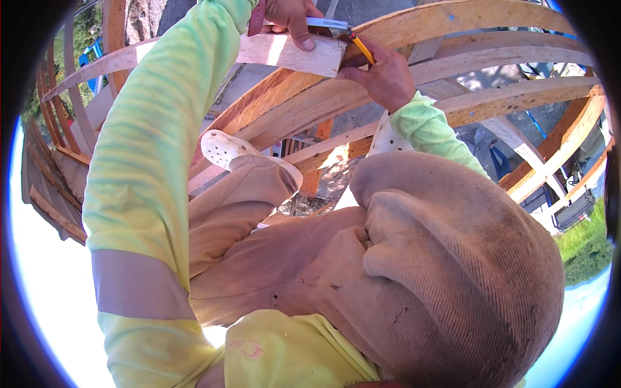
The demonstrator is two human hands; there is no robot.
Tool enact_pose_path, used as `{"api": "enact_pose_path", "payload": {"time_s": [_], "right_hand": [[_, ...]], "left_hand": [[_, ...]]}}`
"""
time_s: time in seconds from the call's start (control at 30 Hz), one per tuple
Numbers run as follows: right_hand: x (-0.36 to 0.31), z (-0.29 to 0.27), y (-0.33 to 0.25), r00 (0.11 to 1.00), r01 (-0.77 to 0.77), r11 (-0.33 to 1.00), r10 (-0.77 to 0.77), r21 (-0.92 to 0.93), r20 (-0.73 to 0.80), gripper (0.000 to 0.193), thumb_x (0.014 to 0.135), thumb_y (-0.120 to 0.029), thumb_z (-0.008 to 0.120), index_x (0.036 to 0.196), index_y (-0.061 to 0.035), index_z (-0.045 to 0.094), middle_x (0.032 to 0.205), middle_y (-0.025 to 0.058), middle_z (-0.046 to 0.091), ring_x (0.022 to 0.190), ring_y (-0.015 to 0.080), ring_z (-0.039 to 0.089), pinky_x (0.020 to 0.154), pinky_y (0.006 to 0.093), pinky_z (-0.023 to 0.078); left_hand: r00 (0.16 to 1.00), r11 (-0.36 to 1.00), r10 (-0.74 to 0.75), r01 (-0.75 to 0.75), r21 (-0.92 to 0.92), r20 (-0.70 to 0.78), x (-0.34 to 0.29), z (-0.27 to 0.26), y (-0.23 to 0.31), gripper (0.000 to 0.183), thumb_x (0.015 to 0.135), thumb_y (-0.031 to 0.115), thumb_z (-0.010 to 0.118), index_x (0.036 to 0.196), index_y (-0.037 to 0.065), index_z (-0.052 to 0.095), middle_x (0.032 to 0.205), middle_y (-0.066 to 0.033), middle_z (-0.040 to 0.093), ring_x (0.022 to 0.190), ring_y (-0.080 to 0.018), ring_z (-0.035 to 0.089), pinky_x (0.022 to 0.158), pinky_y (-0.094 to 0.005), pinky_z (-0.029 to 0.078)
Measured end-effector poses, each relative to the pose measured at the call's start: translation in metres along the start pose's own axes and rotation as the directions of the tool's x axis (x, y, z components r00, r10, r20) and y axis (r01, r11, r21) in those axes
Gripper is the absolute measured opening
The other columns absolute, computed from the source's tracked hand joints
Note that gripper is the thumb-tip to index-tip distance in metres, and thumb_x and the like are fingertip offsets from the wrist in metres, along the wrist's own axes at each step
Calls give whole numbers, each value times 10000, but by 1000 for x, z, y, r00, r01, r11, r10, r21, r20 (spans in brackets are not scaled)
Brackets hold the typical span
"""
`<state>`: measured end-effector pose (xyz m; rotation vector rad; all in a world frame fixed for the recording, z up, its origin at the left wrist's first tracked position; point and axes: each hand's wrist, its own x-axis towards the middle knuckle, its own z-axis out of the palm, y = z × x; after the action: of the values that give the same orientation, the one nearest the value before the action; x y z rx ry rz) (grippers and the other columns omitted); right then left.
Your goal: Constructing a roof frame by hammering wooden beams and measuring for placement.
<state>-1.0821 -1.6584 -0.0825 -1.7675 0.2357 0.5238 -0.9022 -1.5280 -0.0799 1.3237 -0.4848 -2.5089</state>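
Near the top of the view, my left hand [291, 21] is closed on a short pale wooden board [291, 54], its thumb pressed flat on the board's face. A silver metal straightedge [327, 23] lies along the board's far edge, under the same hand; most of it is hidden by the fingers. My right hand [386, 76] is closed round a yellow pencil [363, 49], held at the board's right end. The pencil's dark end points toward the straightedge's tip. The fingers of my right hand are beside the board's end; I cannot tell whether they touch it.
Long timber beams [491, 58] run beneath and beyond my hands, with gaps showing the ground far below. My shoe [226, 149] with holes rests on a beam. An upright timber [115, 39] stands at far left; grass [582, 239] shows at right.
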Motion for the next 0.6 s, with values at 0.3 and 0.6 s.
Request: {"api": "enact_pose_path", "payload": {"time_s": [0.3,0.6], "right_hand": [[0,-14,5,1000,-1,991,-2,136,24,557,728,-191,744,1217,-78,501,777,36,658,728,108,586,690,234,447],[5,-28,5,995,-98,960,99,261,9,466,785,-222,703,1178,-57,516,733,34,637,702,77,560,686,222,436]], "left_hand": [[569,750,338,318,580,-750,-41,48,-15,635,682,420,718,1085,-37,538,1041,-167,537,985,-340,535,850,-396,426],[644,564,528,221,795,-554,-48,57,-30,380,895,316,500,1144,34,554,1006,-112,529,921,-285,522,807,-354,419]]}}
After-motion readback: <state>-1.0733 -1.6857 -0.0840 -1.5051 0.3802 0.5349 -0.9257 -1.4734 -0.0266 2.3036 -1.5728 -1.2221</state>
